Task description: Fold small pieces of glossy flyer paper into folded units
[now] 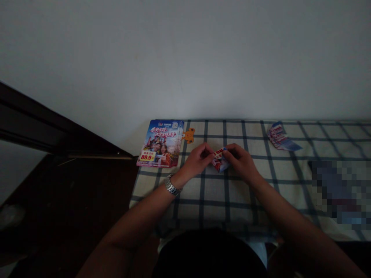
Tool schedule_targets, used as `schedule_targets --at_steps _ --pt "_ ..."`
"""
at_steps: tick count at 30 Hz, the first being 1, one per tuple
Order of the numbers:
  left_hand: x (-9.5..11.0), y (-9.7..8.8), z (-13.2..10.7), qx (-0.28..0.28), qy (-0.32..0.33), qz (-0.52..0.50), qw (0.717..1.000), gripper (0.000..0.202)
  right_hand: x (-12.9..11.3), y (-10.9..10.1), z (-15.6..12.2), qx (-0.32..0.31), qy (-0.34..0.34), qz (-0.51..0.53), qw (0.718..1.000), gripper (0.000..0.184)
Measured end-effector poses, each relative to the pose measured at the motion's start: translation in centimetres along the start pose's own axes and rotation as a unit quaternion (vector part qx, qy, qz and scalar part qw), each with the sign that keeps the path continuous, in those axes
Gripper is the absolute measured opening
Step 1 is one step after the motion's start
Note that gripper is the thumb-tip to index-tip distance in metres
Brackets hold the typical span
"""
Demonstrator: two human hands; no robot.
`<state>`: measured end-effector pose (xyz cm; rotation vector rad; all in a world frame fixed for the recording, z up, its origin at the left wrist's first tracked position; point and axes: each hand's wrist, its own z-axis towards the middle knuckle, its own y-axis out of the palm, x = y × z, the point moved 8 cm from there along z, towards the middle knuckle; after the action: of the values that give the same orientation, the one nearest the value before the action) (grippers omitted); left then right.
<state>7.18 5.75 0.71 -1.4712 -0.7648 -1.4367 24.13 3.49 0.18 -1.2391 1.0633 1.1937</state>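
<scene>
Between my two hands is a small folded flyer [220, 163], printed in blue, red and white. My left hand [201, 156], with a metal watch on its wrist, pinches the flyer's left edge. On the other side, my right hand [238, 157] grips its upper right edge between thumb and fingers. A stack of flat flyers [160, 144] with "89.9" on the top sheet lies to the left. Over to the right rests a fanned group of folded flyers [281, 138] in the same colours.
A blue and white checked cloth [214, 197] covers the table. An orange cartoon-shaped piece [189, 136] lies beside the flyer stack. Blurred-out stuff [342, 193] sits at the right. A plain wall [185, 61] rises behind the table, with a dark door or panel [58, 127] at the left.
</scene>
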Motion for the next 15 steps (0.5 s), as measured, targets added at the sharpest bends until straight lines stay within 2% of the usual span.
schedule_targets --at_steps 7,12,15 --pt "0.2 0.8 -0.3 -0.041 0.011 0.022 0.999 0.022 -0.5 0.0 -0.2 -0.002 -0.027 -0.041 0.999 0.023" --pt "0.7 1.1 -0.5 -0.06 0.031 0.013 0.998 0.023 -1.3 0.2 -0.3 -0.013 -0.036 -0.112 0.993 0.029" --pt "0.7 1.0 -0.4 -0.051 0.023 0.012 0.998 0.025 -1.5 0.1 -0.3 -0.011 -0.035 -0.13 0.991 0.033"
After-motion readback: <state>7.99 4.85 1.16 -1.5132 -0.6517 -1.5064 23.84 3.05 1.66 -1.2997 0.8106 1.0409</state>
